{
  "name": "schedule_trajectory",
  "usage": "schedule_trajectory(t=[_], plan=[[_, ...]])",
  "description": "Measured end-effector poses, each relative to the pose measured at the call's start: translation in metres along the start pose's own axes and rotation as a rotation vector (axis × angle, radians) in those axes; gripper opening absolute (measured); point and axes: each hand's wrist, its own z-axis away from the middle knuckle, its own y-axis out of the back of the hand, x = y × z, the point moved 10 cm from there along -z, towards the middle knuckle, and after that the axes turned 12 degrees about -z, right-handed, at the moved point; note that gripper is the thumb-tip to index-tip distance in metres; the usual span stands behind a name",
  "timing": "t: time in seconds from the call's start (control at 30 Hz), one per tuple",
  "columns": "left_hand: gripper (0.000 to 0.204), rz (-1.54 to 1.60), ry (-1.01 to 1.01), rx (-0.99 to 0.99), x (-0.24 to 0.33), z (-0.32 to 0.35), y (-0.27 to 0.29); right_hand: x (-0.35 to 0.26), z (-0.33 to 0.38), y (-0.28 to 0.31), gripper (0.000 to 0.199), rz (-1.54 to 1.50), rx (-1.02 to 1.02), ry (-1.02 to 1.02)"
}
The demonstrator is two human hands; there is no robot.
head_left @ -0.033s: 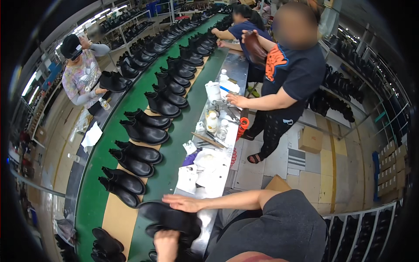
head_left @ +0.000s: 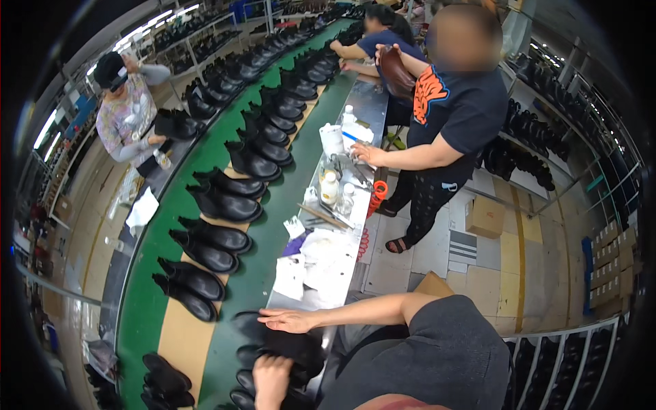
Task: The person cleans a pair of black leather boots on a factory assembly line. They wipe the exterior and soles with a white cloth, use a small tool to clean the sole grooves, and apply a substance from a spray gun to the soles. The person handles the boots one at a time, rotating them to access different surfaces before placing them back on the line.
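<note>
A black ankle boot (head_left: 247,326) lies with others in a dark cluster at the table's near edge, close against my body. My right hand (head_left: 288,320) rests on this boot with its fingers stretched out. Just below, my left hand (head_left: 272,376) curls its fingers over the upper of another black boot (head_left: 297,348). Part of that boot is hidden under my hand and forearm. More dark toes (head_left: 242,398) show at the lower edge beside my left wrist.
Paired black boots (head_left: 225,198) line the green conveyor (head_left: 147,273). White cloths (head_left: 321,260), bottles (head_left: 329,188) and tools cover the metal bench. A co-worker (head_left: 458,116) stands beyond, holding a brown boot (head_left: 396,72). Another person (head_left: 130,116) handles black boots across the belt.
My left hand has moved up and slightly right, and the boots under my hands have shifted a little right. My right hand stays nearly in place.
</note>
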Motion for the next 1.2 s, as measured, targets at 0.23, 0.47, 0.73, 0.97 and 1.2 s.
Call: schedule_trajectory(t=[0.23,0.47,0.73,0.97,1.2], plan=[[0.01,0.512,0.857,0.569,0.005,0.065,0.023,0.097,0.088,-0.008,0.048,-0.109,0.057,-0.262],[0.089,1.709,1.744,0.515,0.046,0.158,-0.172,0.105,0.118,-0.013,0.069,-0.123,0.146,-0.655],[0.098,1.969,1.686,0.718,0.028,0.156,-0.175,0.093,0.095,-0.026,0.063,-0.652,0.185,-0.839],[0.087,2.011,1.232,0.822,-0.009,0.094,-0.062,0.037,0.108,-0.045,0.054,-1.593,-0.072,-0.615],[0.075,1.804,1.236,0.62,0.004,0.089,-0.094,0.055,0.118,-0.029,0.054,-1.383,0.231,-0.653]])
